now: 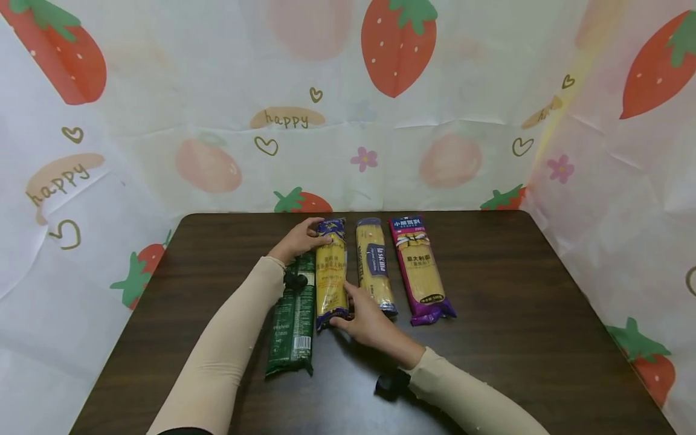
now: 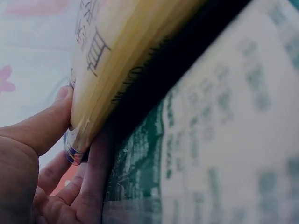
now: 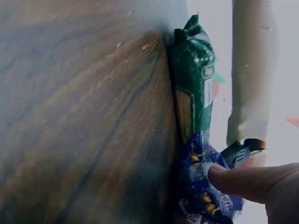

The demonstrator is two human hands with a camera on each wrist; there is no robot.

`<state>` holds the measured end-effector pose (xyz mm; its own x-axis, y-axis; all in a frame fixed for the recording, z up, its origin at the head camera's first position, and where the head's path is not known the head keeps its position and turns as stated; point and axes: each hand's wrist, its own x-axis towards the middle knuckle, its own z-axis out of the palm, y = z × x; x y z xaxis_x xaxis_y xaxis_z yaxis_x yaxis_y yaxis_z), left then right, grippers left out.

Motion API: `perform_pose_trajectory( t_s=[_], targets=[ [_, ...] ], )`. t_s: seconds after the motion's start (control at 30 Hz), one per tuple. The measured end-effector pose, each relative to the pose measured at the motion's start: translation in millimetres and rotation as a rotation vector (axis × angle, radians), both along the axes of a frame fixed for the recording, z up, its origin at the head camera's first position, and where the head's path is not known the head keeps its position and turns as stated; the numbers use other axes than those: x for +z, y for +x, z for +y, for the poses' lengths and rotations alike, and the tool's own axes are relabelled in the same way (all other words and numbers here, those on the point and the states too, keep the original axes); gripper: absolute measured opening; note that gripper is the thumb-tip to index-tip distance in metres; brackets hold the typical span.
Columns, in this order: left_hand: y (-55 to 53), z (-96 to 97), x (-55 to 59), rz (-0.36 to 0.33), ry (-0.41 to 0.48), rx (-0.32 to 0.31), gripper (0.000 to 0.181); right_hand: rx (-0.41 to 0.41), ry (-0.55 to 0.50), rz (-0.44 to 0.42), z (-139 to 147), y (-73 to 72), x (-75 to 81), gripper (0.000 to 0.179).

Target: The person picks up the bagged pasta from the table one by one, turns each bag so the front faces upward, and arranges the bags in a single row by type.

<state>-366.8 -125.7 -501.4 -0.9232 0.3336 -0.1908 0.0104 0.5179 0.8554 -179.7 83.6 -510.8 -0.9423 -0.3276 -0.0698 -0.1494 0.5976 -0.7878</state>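
One long, shiny yellow bag (image 1: 330,272) sits between a crinkly green bag (image 1: 290,326) and a see-through noodle bag (image 1: 367,254); from afar, I watch the left hand (image 1: 299,240) and right hand (image 1: 372,321) pinch its ends.

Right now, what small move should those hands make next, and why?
Probably settle the yellow pack flat: the left hand holds its far end, the right hand its near end, and it is between the green pack and the blue-labelled pack.

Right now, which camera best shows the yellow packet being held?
The head view: nearly the whole yellow packet shows. The left wrist view catches part, close up; the right wrist view, only its blue end.
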Motion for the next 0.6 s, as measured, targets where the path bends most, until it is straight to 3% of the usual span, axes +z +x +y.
perform_pose_trajectory(
  t_s=[0.33,0.6],
  targets=[
    [2.9,-2.4,-2.0,0.027,-0.031,-0.008,0.081,0.035,0.087,-0.045,3,10.7,14.1,0.098],
    [6.4,-6.8,-3.3,0.016,0.0,-0.007,0.08,0.074,0.116,-0.008,4,21.2,18.8,0.096]
  ],
)
